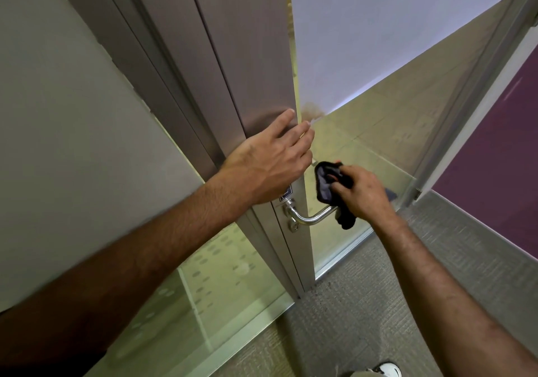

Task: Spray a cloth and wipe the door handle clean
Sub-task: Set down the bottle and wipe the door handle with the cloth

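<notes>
Grey carpet (378,304) lies below. Left hand (270,158), fingers straight, presses the door (250,56) edge; at its 4 o'clock, right hand (361,193) grips a cloth (324,183) on the handle (311,216).

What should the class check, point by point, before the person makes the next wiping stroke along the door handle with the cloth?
1. Cloth in hand: ok. The right hand grips the dark cloth.
2. Cloth on the handle: ok. It covers the free end of the metal lever handle.
3. Door steadied: ok. The left hand lies with straight fingers against the door edge.
4. Rest of the lever free to wipe: ok. The bend and the base near the door are bare.
5. Cloth sprayed: cannot tell. Dampness does not show.
6. Spray bottle within reach: cannot tell. None is in view.
</notes>
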